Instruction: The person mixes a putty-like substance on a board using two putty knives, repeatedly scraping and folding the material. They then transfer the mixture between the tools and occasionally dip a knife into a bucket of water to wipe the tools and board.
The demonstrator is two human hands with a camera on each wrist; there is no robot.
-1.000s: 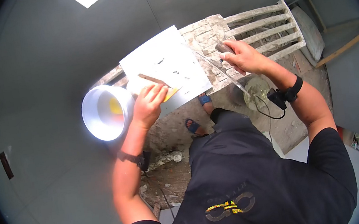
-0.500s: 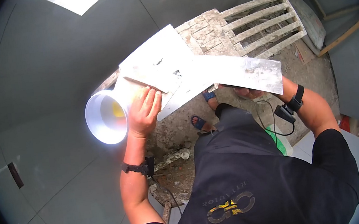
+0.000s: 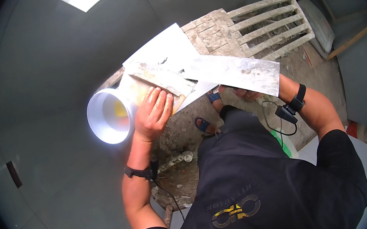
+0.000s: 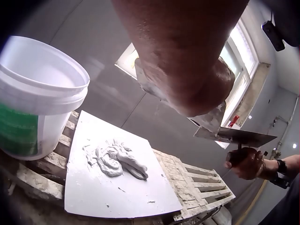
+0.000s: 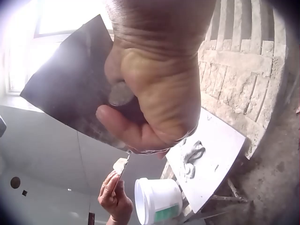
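In the head view my left hand (image 3: 152, 116) grips a wide, flat putty scraper (image 3: 154, 78) smeared with putty. My right hand (image 4: 246, 165) has its fingers curled round the handle of a rectangular plastering trowel (image 3: 254, 71); in the head view the blade hides most of that hand. The trowel's left end overlaps the scraper's right end there. In the left wrist view the trowel blade (image 4: 246, 137) is level above the fist. Below both tools, a mound of grey-white putty (image 4: 117, 159) lies on a white board (image 4: 89, 199).
The board rests on a dirty slatted bench (image 3: 273, 23) against grey wall panels. A white bucket (image 4: 56, 101) with a green label stands at the board's left. Cords hang from both wrist cameras. The person's sandalled feet (image 3: 203, 123) are beside the bench, and a window (image 4: 241, 51) is behind.
The trowel, seen nearly edge-on at the right a second ago, has turned its broad face up and moved left to the scraper. The right hand has lowered beneath it. The left hand has shifted slightly.
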